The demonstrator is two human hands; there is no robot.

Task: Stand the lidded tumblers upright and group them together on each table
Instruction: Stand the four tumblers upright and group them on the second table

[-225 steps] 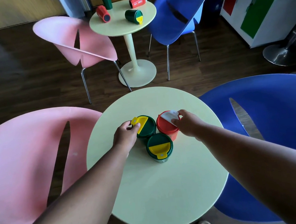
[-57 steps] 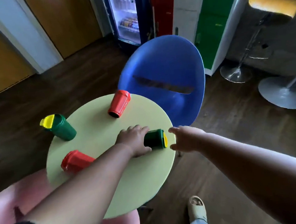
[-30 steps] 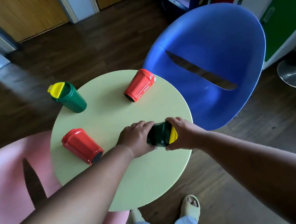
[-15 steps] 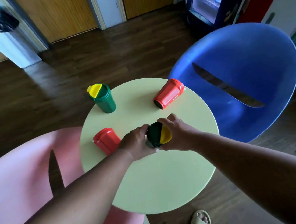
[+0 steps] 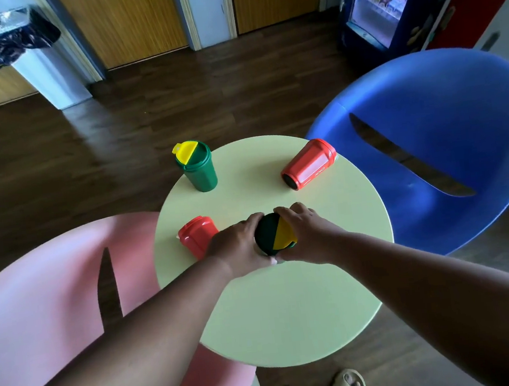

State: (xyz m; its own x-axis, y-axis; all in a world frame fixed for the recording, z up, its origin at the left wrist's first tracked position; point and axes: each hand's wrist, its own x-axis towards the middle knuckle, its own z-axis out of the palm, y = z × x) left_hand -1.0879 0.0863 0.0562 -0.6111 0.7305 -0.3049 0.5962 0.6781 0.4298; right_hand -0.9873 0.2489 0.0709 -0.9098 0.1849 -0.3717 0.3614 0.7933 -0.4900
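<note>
The green tumbler [image 5: 275, 234] has swung up off its side, lid skyward at the bench [image 5: 291, 314] centre, left hand [image 5: 238, 246] and right hand [image 5: 306, 234] curled round it. Next: release, fetch the fallen red tumbler [image 5: 308, 164] beyond it.

Both hands hide the body of the held green tumbler [image 5: 271, 233], and the left hand [image 5: 238, 246] covers part of the near red tumbler [image 5: 196, 236]
</note>
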